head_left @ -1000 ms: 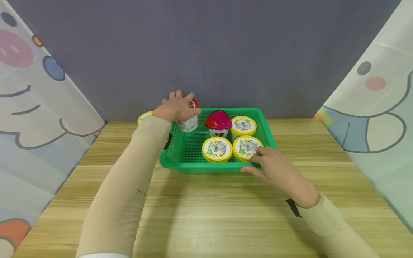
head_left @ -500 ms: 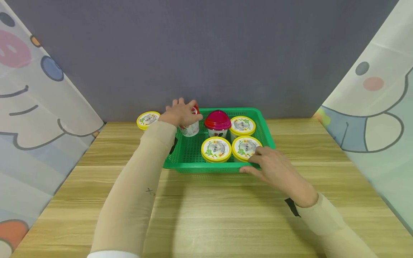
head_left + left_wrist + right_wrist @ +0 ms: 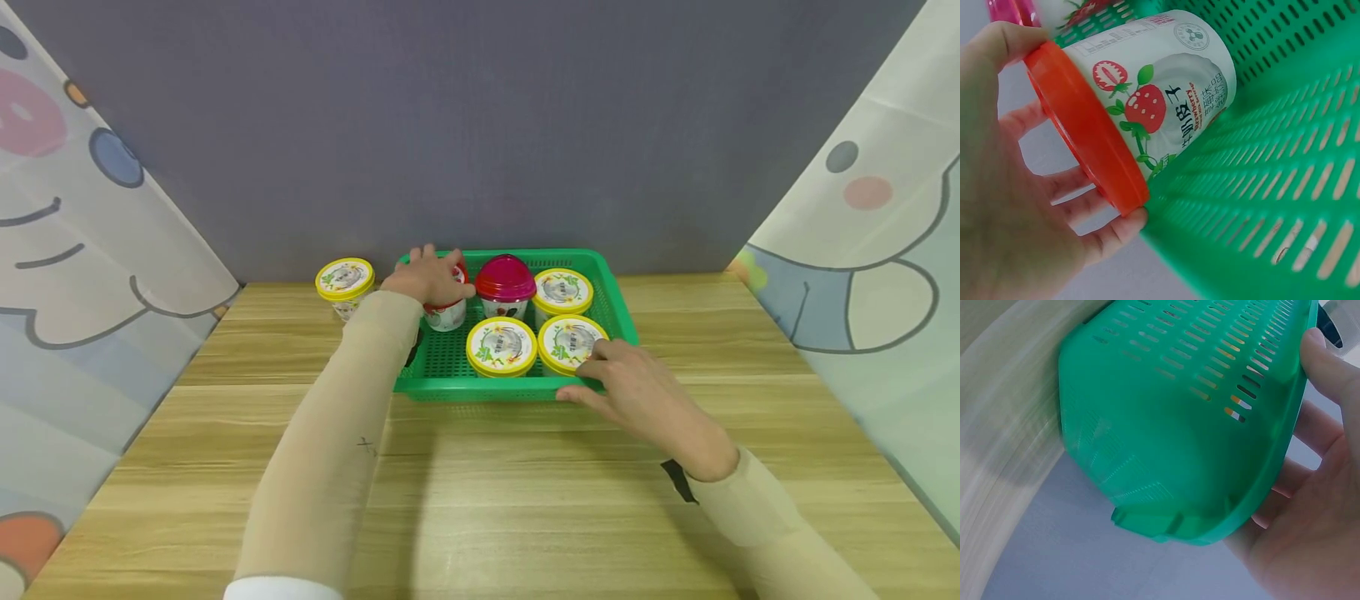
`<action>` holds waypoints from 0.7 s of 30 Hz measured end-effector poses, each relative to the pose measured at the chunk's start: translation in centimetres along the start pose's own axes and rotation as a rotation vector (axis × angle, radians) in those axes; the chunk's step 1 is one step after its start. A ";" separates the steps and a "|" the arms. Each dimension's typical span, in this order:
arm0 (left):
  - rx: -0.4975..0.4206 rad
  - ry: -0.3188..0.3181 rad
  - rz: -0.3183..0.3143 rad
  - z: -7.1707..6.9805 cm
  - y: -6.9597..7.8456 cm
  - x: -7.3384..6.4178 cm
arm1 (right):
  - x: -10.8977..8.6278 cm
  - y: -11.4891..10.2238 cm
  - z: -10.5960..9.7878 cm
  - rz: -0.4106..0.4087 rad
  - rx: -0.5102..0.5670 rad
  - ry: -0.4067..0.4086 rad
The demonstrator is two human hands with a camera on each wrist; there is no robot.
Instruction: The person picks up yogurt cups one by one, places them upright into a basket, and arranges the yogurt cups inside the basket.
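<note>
My left hand (image 3: 431, 279) grips a red-lidded strawberry cup (image 3: 447, 318) around its lid from above, in the back left of the green basket (image 3: 487, 388). In the left wrist view, thumb and fingers spread round the red lid, and the cup's printed side (image 3: 1166, 94) is close to the basket wall. At the basket's front right, my right hand (image 3: 637, 392) holds the rim, thumb on the outside and fingers over the inside. Beside the strawberry cup stands a cup with a domed magenta lid (image 3: 507, 279). Three yellow-lidded cups (image 3: 501, 347) fill the middle and right.
Left of the basket, another yellow-lidded cup (image 3: 345, 283) stands on the wooden table (image 3: 480, 508). A grey wall (image 3: 480, 125) rises close behind the basket. Cartoon-printed curtains (image 3: 862, 225) flank the table on both sides.
My left hand has moved right and toward me, lowering the strawberry cup further into the basket. More of the yellow-lidded cup outside shows. My right hand stays on the rim.
</note>
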State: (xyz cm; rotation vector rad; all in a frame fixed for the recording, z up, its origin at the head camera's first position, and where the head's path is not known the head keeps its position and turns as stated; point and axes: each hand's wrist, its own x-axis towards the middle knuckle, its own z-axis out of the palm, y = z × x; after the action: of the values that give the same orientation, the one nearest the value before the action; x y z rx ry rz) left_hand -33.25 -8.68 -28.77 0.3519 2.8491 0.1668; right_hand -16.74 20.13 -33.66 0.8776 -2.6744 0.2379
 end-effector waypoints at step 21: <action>0.020 -0.027 -0.032 1.0 0.7 0.0 | -0.1 -0.1 0.1 0.006 0.006 0.012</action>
State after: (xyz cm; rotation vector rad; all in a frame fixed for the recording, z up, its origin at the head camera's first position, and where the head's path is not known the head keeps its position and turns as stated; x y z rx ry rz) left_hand -32.83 -7.96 -29.67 0.3103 2.8300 0.1262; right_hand -16.66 20.08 -33.73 0.8676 -2.6670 0.2519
